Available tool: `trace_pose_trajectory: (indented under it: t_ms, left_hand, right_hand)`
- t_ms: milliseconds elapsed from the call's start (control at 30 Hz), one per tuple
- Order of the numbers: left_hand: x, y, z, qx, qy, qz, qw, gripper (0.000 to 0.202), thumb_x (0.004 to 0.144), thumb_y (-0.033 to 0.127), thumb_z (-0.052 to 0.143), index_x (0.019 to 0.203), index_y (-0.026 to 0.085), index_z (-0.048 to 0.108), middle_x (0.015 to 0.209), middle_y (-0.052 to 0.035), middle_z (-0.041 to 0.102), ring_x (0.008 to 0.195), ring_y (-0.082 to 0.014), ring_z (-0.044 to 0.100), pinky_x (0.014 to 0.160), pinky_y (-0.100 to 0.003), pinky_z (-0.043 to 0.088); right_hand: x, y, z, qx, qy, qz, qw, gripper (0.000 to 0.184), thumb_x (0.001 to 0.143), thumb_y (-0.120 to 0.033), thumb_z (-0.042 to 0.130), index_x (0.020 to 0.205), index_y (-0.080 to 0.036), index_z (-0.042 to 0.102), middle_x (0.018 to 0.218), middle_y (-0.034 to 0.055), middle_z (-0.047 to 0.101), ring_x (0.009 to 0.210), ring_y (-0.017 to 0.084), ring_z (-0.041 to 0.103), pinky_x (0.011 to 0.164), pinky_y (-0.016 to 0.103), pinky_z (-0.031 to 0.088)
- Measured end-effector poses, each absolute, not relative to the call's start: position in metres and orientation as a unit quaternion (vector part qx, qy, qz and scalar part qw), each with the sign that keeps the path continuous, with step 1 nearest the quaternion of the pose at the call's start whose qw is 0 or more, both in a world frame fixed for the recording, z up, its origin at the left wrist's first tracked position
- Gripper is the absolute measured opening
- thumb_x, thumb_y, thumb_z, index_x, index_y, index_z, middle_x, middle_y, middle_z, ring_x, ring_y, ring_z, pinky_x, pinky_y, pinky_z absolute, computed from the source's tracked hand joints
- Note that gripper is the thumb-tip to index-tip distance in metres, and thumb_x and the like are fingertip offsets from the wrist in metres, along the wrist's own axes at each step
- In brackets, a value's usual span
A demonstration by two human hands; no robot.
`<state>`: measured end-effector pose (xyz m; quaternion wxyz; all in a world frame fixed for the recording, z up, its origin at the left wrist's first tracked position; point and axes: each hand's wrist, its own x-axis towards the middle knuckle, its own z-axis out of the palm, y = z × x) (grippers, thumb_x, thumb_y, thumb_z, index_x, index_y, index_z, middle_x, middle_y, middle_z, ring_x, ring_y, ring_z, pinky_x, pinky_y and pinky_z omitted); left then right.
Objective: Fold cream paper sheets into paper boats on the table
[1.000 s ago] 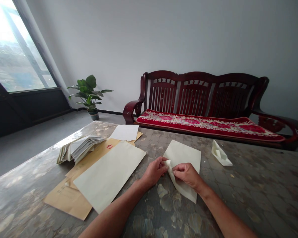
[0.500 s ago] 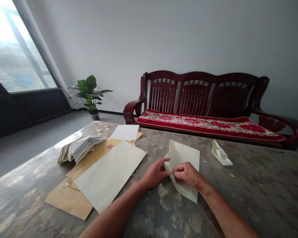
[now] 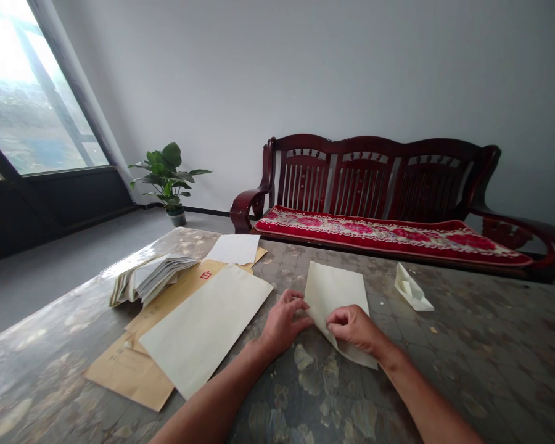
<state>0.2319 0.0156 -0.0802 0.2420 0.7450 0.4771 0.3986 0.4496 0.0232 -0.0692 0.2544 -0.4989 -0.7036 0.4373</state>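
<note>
A cream sheet of paper point(image 3: 335, 287) lies on the table before me, its near left edge lifted and curling. My left hand point(image 3: 287, 319) is at the sheet's left edge, thumb and fingers apart, fingertips touching or very close to the paper. Over the sheet's lower middle, my right hand point(image 3: 351, 327) is closed, thumb and forefinger pinched at the paper by the lifted edge. A folded paper boat point(image 3: 411, 288) rests to the right of the sheet. To my left, a larger cream sheet point(image 3: 208, 330) lies on top of brown envelopes point(image 3: 129, 373).
The patterned table point(image 3: 300, 401) also bears a stack of folded papers point(image 3: 152, 277) and a white sheet point(image 3: 235, 248) at the far left. Behind it stand a dark red wooden bench point(image 3: 361, 185) with a floral cushion point(image 3: 383, 231) and a potted plant point(image 3: 169, 179).
The sheet has turned slightly, and its raised left flap has opened out flatter. My left fingers have loosened from the flap, and my right hand has shifted a little right.
</note>
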Motion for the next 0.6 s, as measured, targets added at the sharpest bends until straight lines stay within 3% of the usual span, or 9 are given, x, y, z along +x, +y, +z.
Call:
trace_pose_trajectory:
  t_ms: [133,200,267,333,400,600]
  left_hand:
    - [0.23,0.006,-0.069,0.778,0.472,0.414,0.041,0.008,0.079,0.026,0.073,0.075,0.022,0.068,0.117,-0.0074,0.061,0.108,-0.0255,0.056,0.093,-0.042,0.044]
    - [0.234,0.002,-0.068,0.799,0.428,0.421,0.022,0.009,0.084,0.026,0.069,0.077,0.022,0.067,0.109,-0.0061,0.066,0.108,-0.0243,0.057,0.092,-0.04,0.044]
    - [0.239,0.0,-0.069,0.819,0.387,0.421,0.044,0.009,0.089,0.026,0.064,0.081,0.021,0.064,0.093,-0.0032,0.07,0.095,-0.0194,0.062,0.086,-0.035,0.045]
    - [0.24,0.002,-0.07,0.829,0.372,0.414,0.063,0.01,0.089,0.03,0.065,0.085,0.021,0.064,0.085,-0.0015,0.071,0.083,-0.017,0.064,0.081,-0.032,0.046]
    - [0.235,0.005,-0.068,0.827,0.391,0.401,0.057,0.012,0.085,0.032,0.069,0.089,0.021,0.065,0.087,-0.0021,0.072,0.083,-0.0182,0.064,0.083,-0.034,0.045]
    - [0.202,0.02,-0.067,0.81,0.486,0.323,0.058,0.011,0.079,0.017,0.068,0.087,0.024,0.07,0.092,-0.0021,0.074,0.09,-0.0211,0.065,0.097,-0.041,0.041]
  right_hand:
    - [0.453,0.014,-0.048,-0.496,-0.784,0.301,0.219,0.017,0.069,-0.024,0.06,0.08,-0.02,0.072,0.074,-0.0015,0.07,0.069,0.016,0.06,0.063,0.023,0.041]
    - [0.451,0.008,-0.04,-0.473,-0.816,0.249,0.221,0.029,0.067,-0.024,0.065,0.096,-0.024,0.072,0.095,0.0009,0.073,0.087,0.019,0.063,0.075,0.025,0.044]
    - [0.448,0.004,-0.036,-0.452,-0.833,0.231,0.222,0.027,0.073,-0.027,0.064,0.098,-0.027,0.074,0.103,0.0023,0.073,0.095,0.02,0.064,0.083,0.027,0.044]
    - [0.449,0.004,-0.038,-0.454,-0.828,0.242,0.226,0.021,0.083,-0.032,0.056,0.088,-0.026,0.076,0.093,0.0026,0.075,0.089,0.02,0.066,0.08,0.027,0.045]
    - [0.455,0.008,-0.044,-0.472,-0.799,0.276,0.251,0.027,0.086,-0.037,0.054,0.081,-0.024,0.077,0.084,0.0024,0.074,0.081,0.02,0.066,0.074,0.027,0.045]
    - [0.487,0.03,-0.073,-0.521,-0.635,0.426,0.378,0.036,0.067,-0.052,0.069,0.071,-0.016,0.075,0.061,0.0003,0.067,0.061,0.017,0.056,0.06,0.027,0.04]
